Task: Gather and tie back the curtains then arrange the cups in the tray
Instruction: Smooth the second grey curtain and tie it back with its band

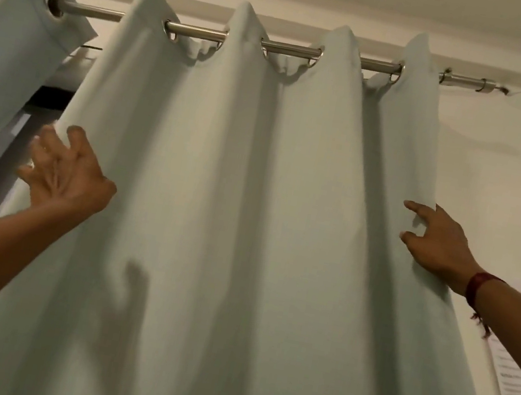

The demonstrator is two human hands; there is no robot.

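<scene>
The right hand (435, 242) pinches a fold at the right edge of the curtain panel (252, 196) between thumb and forefinger. The left hand (65, 170) lies spread against the panel's left edge, gripping nothing that shows. The cloth looks soft, limp and fairly heavy, so it should bunch easily, and the side hems seem the best hold. Its eyelets ride the curtain rod (194, 31), spread almost to the rod's right end. The end bracket (481, 84) leaves little room rightward. Leftward, a second curtain (7, 48) hangs near.
</scene>
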